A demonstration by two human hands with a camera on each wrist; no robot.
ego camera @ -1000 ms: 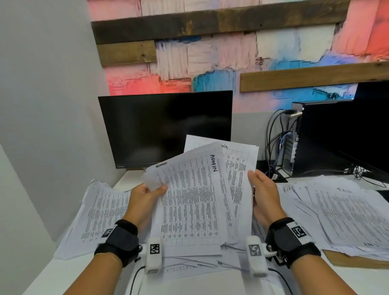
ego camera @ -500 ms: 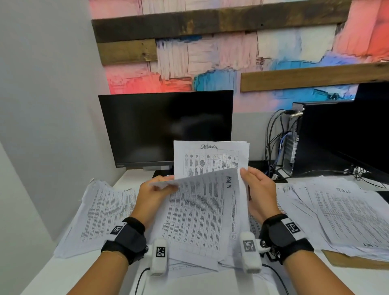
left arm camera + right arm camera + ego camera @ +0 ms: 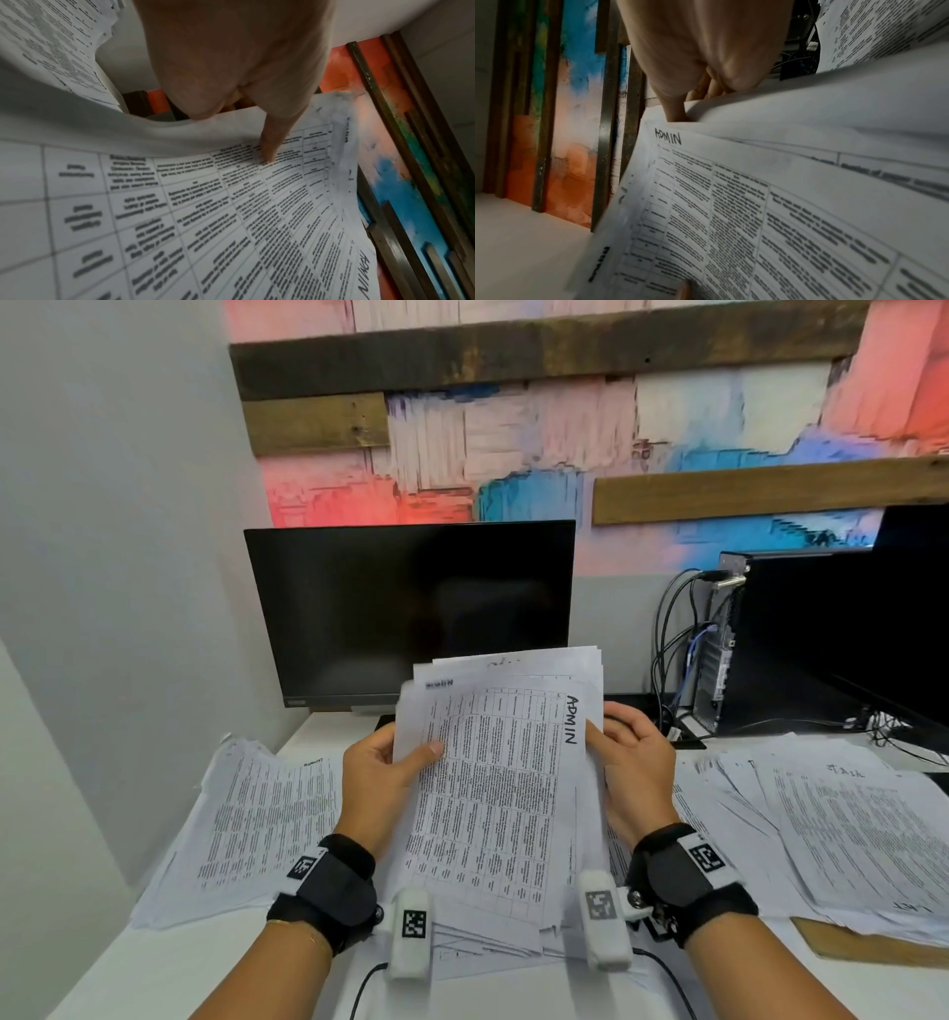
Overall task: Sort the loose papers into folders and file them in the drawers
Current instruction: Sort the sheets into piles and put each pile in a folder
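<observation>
At nine o'clock on the desk: a fanned left pile of printed sheets, flat, with a handwritten word at its top edge too small to read.

Just right of it, the left hand, grip closed on the left long edge of the held stack: thumb pressed on the printed face, remaining fingers curled behind the paper.

Dead centre, held stack raised off the desk and tilted back toward twelve o'clock, long axis running six to twelve, short edges at top and bottom. Top sheet a ruled table of small print, body text unreadable; "ADMIN" handwritten in marker along the right margin near one o'clock, letters turned sideways in the head view and upright in the right wrist view. A short bold printed heading at the top left corner, blurred. Behind the top sheet, further pages peeking out at twelve o'clock with faint handwriting, illegible. Under the stack at six o'clock, more loose sheets flat on the desk.

At three o'clock of the stack, the right hand, grip closed on the right long edge, thumb on the front beside "ADMIN", fingers behind. Both hands equally near, one per long edge, so a squaring tap or a carry either way looks equally open.

Further right, a spread right pile headed by a handwritten word, perhaps "Task", unclear. Brown folder corner jutting from beneath it at four o'clock. No drawers in view.
</observation>
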